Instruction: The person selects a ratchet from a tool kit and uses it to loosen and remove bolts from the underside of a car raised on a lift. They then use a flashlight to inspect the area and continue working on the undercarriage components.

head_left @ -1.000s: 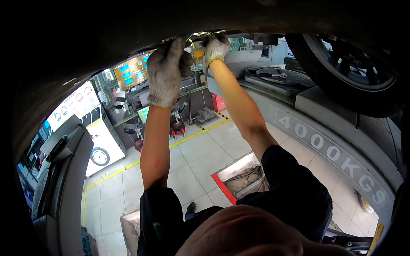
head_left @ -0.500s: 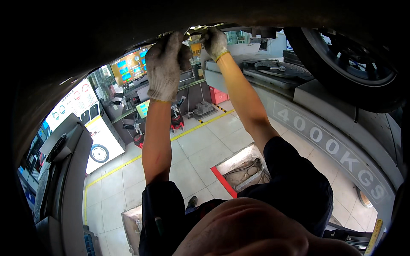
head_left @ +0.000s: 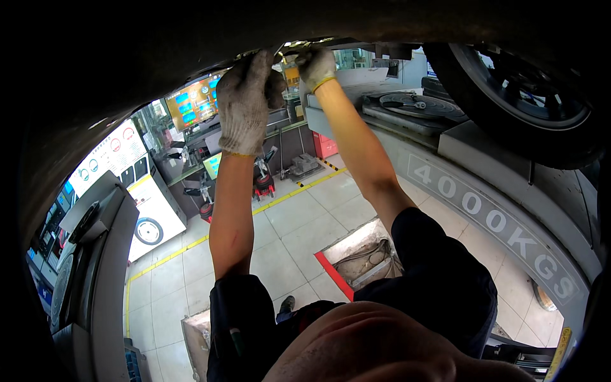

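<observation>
Both of my arms reach up to the dark underside of a raised vehicle [head_left: 356,22]. My left hand [head_left: 245,102], in a greyish knitted work glove, is closed with its fingers curled near the underside's edge. A thin, light metal piece [head_left: 279,48] shows beside its fingertips; whether the hand grips it I cannot tell. To the right, my right hand [head_left: 317,67], in a similar glove with a yellow cuff edge, is closed too, knuckles up by a dark part. Shadow hides what lies inside its fingers.
At the right hangs a wheel [head_left: 515,108] above a grey lift platform [head_left: 398,149]. A ratchet wrench [head_left: 407,104] lies on the round turntable plate. Below, a red-edged floor pit [head_left: 334,274] holds cables. Another platform [head_left: 105,254] stands left; a lit screen [head_left: 191,103] is beyond.
My right hand has shifted slightly left and down, its wrist turned a little. The left hand stays nearly in place, a touch lower.
</observation>
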`<move>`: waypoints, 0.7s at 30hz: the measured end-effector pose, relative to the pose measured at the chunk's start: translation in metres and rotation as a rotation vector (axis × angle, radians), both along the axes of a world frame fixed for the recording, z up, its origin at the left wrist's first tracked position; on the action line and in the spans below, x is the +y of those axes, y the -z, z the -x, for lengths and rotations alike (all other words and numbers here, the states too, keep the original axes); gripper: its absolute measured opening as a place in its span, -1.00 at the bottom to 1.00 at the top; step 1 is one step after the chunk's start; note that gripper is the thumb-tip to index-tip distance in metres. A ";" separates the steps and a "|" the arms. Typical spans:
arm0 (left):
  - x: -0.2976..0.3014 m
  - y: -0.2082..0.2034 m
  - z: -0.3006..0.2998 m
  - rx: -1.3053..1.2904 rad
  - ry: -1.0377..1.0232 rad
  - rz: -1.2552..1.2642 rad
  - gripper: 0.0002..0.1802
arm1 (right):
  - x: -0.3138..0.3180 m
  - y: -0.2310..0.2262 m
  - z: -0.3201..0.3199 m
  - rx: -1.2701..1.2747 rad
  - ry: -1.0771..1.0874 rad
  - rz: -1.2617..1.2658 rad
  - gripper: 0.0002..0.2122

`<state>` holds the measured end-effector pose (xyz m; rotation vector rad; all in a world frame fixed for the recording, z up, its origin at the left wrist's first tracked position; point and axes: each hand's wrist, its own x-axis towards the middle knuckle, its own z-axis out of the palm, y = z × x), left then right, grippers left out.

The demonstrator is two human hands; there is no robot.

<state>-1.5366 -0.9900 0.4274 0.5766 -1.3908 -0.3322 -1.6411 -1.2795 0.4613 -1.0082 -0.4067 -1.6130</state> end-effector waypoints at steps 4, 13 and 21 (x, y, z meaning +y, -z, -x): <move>0.002 -0.001 0.000 -0.015 0.001 0.007 -0.45 | -0.011 -0.002 0.017 0.034 -0.475 0.096 -0.82; 0.001 0.001 -0.005 0.002 -0.030 -0.017 -0.42 | 0.050 0.003 -0.012 -0.017 0.304 -0.185 -0.90; 0.000 0.000 -0.003 -0.027 -0.013 0.021 -0.41 | 0.007 0.000 0.009 0.043 -0.347 0.047 -0.82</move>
